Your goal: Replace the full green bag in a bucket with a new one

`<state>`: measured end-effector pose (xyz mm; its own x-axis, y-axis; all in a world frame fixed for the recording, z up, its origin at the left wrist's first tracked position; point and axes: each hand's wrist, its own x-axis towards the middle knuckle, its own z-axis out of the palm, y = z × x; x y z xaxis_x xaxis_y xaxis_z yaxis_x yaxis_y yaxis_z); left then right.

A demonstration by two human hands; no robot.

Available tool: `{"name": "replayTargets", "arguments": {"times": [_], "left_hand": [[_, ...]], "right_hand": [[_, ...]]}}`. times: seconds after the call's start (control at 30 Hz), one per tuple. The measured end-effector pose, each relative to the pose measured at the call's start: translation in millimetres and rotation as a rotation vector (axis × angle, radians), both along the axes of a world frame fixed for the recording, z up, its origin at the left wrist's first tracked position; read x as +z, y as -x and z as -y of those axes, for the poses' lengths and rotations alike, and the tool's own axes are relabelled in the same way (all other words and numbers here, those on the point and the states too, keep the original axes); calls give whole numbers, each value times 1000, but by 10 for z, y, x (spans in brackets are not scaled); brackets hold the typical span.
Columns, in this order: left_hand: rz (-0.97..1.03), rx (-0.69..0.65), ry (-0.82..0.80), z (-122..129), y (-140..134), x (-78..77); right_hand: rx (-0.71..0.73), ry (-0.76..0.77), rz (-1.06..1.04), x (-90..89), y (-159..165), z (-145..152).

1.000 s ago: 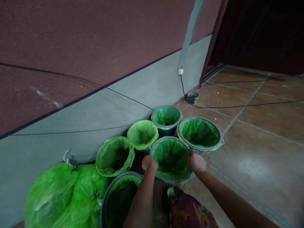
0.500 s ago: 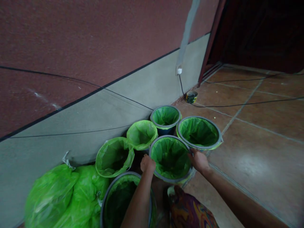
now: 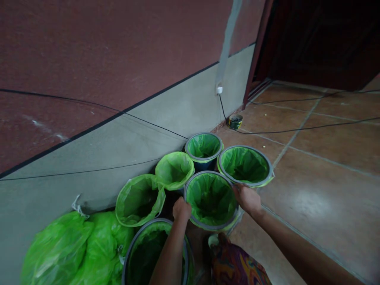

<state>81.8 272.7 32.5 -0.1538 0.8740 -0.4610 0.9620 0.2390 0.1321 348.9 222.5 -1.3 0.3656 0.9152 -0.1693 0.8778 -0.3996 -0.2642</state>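
Adjusting appears in hand: round, grey-rimmed, green-plastic-lined bin [image 3: 215, 228] on brown tiled floor [image 3: 320, 174]; right hand [image 3: 247, 198] grasping its rim, left hand [image 3: 181, 209] curled opposite, hold unconfirmable. Next move calls for even support.

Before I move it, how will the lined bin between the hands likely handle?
The bin seems light for its size: only crinkled green liner shows inside, though its bottom is dark. The round grey rim should feel stiff; the thin liner may flop or slide.
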Motion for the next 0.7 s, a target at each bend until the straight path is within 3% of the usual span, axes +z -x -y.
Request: {"name": "replayTargets", "arguments": {"times": [0.07,0.13,0.23,0.33,0.5,0.7], "left_hand": [[9,18,-11,36,-12,12],[18,36,-32,71,-25,23],[33,47,-95,105,-49,40],[46,49,-168,102,-78,60],[61,38,-160,68,-115,107],[37,27,-130,63,-108,125]], "right_hand": [[-1,-96,60,34,-78,-73],[87,-110,94,38,-187,-198],[280,37,42,-9,-349,-397],[374,90,7,-88,-450,-505],[409,21,-18,-159,-514,-507],[292,-16,-170,-106,-528,-413]]}}
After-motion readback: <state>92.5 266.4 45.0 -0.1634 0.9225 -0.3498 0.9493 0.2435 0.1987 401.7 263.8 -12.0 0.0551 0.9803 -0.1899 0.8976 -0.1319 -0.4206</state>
